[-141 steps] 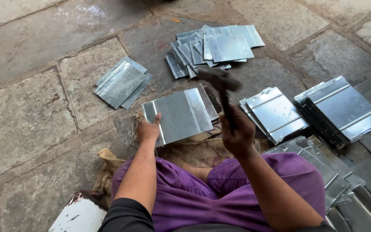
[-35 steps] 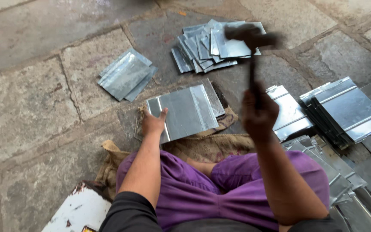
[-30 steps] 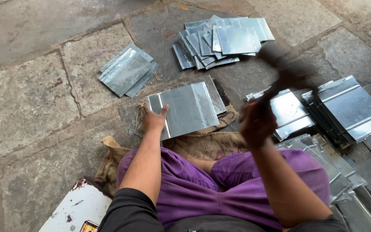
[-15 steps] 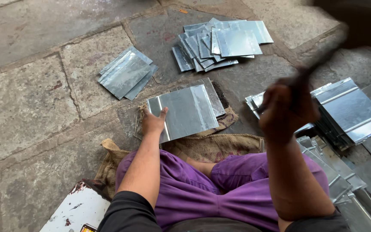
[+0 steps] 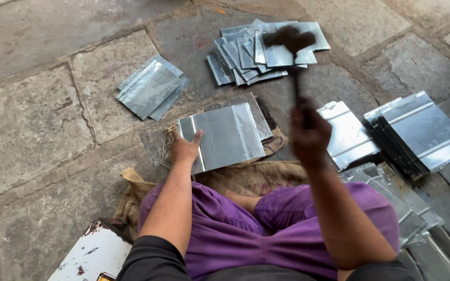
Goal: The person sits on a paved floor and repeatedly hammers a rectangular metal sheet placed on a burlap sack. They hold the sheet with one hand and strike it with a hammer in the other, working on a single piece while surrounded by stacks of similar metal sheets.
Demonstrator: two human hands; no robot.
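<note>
We see the metal sheet [image 5: 224, 136] lying flat on burlap [image 5: 246, 174] before our knees, thin, stiff and probably sharp-edged, best pinned near its left edge. Our left hand [image 5: 184, 148] presses there, fingers spread, while our right hand [image 5: 308, 135] grips a blurred hammer [image 5: 289, 39] raised above the scattered sheets [image 5: 266, 49].

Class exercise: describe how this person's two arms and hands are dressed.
Both hands, left hand and right hand, are bare, with no gloves, rings or watch visible. The forearms are uncovered; a short black sleeve shows on the left upper arm.
</note>
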